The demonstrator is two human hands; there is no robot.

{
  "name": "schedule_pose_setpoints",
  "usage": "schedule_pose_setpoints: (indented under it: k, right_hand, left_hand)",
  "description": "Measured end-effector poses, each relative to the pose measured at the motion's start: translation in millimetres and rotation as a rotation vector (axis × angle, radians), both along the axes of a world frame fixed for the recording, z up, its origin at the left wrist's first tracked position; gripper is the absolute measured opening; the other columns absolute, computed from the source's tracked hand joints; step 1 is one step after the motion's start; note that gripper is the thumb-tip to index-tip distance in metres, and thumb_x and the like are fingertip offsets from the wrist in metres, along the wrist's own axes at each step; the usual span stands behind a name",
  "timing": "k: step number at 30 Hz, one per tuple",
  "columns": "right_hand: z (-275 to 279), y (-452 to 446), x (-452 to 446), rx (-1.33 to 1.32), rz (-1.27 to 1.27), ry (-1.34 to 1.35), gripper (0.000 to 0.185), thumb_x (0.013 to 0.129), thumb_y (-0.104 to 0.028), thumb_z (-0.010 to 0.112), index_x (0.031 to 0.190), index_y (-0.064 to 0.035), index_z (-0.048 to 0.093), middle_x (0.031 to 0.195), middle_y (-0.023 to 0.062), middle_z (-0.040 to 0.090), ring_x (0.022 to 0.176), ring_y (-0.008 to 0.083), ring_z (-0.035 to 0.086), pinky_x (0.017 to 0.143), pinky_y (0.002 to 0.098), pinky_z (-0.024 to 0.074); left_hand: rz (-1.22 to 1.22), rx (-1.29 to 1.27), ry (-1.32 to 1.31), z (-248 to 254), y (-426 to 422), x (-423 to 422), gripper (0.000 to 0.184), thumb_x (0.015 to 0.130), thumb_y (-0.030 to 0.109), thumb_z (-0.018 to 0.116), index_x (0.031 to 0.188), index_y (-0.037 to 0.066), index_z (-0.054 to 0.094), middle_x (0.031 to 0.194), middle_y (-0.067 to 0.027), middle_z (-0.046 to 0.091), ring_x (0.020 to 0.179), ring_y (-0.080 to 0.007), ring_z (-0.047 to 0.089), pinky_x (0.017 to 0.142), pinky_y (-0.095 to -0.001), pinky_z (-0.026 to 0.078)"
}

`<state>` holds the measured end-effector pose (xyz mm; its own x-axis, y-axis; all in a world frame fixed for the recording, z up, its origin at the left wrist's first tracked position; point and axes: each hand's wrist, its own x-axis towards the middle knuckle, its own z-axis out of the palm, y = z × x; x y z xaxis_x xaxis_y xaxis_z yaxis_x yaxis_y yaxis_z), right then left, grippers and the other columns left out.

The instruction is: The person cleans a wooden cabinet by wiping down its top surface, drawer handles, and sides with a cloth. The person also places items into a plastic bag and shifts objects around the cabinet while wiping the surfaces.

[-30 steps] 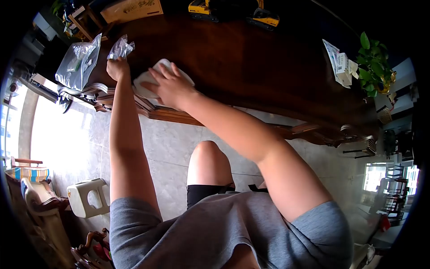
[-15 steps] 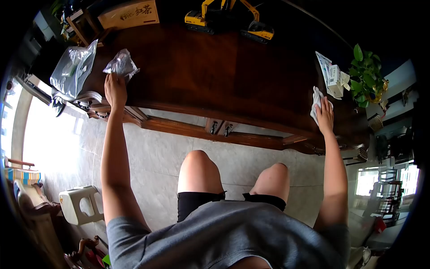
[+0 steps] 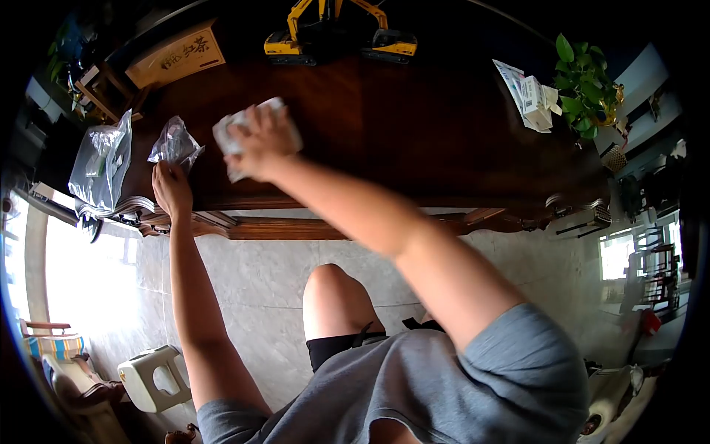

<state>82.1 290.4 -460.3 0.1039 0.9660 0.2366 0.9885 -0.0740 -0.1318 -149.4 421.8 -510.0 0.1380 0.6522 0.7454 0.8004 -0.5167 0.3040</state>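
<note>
The white cloth [image 3: 225, 132] lies on the dark wooden bench [image 3: 421, 133], in its left part, and its middle is hidden under the right hand [image 3: 260, 140]. This hand is laid over the cloth with the fingers spread; it is a little blurred, so I cannot tell whether any fold is pinched.

The left hand [image 3: 173, 191] has its fingers bent at the near edge of a small clear plastic bag [image 3: 176, 139]. The fingertips are partly hidden, and I cannot tell if they grip the bag or only touch it. Just beside, on the left, is a larger clear bag [image 3: 100, 166]; its contents are hard to make out.

Farther back stands a box with dark characters [image 3: 177, 58]. Two yellow toy excavators [image 3: 393, 44] are cut off at the top. On the right, a small white box [image 3: 532, 96] is near a leafy plant [image 3: 584, 89].
</note>
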Motion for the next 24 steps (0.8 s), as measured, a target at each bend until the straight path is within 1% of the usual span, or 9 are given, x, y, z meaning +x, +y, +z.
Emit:
schedule_pose_setpoints:
  k: [6,9,11,14,16,18,21,22,24]
  right_hand:
    - [-6.0,-20.2,-8.0,-0.064,0.262,0.113,0.059,0.105,-0.051,0.040,0.160,-0.0298,0.041,0.173,0.0041,0.024,0.159,0.0298,0.020,0.129,0.0550,0.0103]
    - [-11.5,-87.0,91.0,0.231,0.277,0.106,0.050,0.099,-0.034,0.056,0.148,-0.0282,0.056,0.156,0.0010,0.049,0.149,0.0229,0.039,0.125,0.0513,0.0267]
    - [9.4,-147.3,158.0,0.138,0.053,-0.069,0.044,0.100,-0.022,0.055,0.144,-0.0246,0.060,0.159,0.0022,0.047,0.147,0.0270,0.042,0.123,0.0489,0.0332]
    - [-0.3,-208.2,268.8,0.057,-0.276,-0.147,0.050,0.104,-0.021,0.051,0.154,-0.0205,0.050,0.161,0.0074,0.044,0.148,0.0299,0.042,0.120,0.0464,0.0376]
    - [-26.5,-227.2,347.4,0.039,-0.486,-0.214,0.051,0.108,-0.032,0.045,0.156,-0.0172,0.046,0.160,0.0095,0.045,0.149,0.0309,0.040,0.121,0.0482,0.0332]
    - [-20.6,-212.0,353.7,-0.010,-0.679,-0.202,0.054,0.109,-0.035,0.040,0.158,-0.0131,0.044,0.163,0.0126,0.042,0.150,0.0317,0.039,0.123,0.0456,0.0316]
    - [28.5,-143.2,273.8,-0.419,-0.513,-0.501,0.055,0.110,-0.041,0.039,0.159,-0.0154,0.043,0.163,0.0122,0.042,0.151,0.0316,0.038,0.124,0.0434,0.0307]
    - [7.6,-114.3,264.4,-0.100,-0.485,-0.259,0.051,0.110,-0.039,0.038,0.152,-0.0160,0.052,0.162,0.0090,0.043,0.149,0.0293,0.041,0.124,0.0421,0.0316]
    - [-10.0,-48.4,243.9,-0.049,-0.386,-0.181,0.060,0.110,-0.044,0.027,0.163,-0.0152,0.033,0.168,0.0104,0.034,0.155,0.0239,0.031,0.129,0.0374,0.0198]
  left_hand:
    - [-0.003,0.028,0.038,-5.1,6.9,-9.1,0.015,0.097,0.015,0.054,0.091,0.000,0.057,0.098,-0.0205,0.062,0.097,-0.0427,0.061,0.084,-0.0520,0.047]
    - [-0.004,0.009,0.048,-5.5,1.7,-9.3,0.016,0.098,0.016,0.055,0.096,0.001,0.059,0.103,-0.0208,0.064,0.101,-0.0433,0.061,0.087,-0.0523,0.047]
    - [0.007,0.020,0.065,-10.8,7.1,-10.7,0.018,0.098,0.019,0.055,0.098,0.002,0.060,0.104,-0.0205,0.064,0.105,-0.0427,0.060,0.090,-0.0527,0.047]
    - [0.057,-0.074,0.082,-1.7,-5.3,-5.9,0.017,0.098,0.020,0.057,0.098,0.003,0.060,0.108,-0.0170,0.066,0.109,-0.0409,0.061,0.092,-0.0512,0.048]
    - [0.076,-0.099,0.046,4.3,-11.1,-1.3,0.017,0.098,0.020,0.058,0.098,0.003,0.060,0.107,-0.0157,0.067,0.108,-0.0400,0.061,0.091,-0.0509,0.049]
    - [0.073,-0.068,0.009,8.5,-17.1,3.3,0.016,0.097,0.019,0.059,0.096,0.003,0.060,0.103,-0.0159,0.066,0.105,-0.0395,0.062,0.089,-0.0509,0.049]
    - [0.060,-0.067,-0.035,16.3,-24.8,7.1,0.013,0.095,0.017,0.060,0.092,0.004,0.060,0.102,-0.0147,0.066,0.103,-0.0388,0.062,0.087,-0.0500,0.049]
    - [0.055,-0.089,-0.052,19.6,-26.9,8.4,0.013,0.094,0.016,0.060,0.091,0.004,0.061,0.102,-0.0142,0.066,0.103,-0.0386,0.062,0.087,-0.0496,0.049]
    - [0.064,-0.111,-0.064,19.4,-28.5,8.4,0.012,0.094,0.015,0.061,0.089,0.004,0.060,0.099,-0.0140,0.065,0.100,-0.0384,0.062,0.085,-0.0496,0.049]
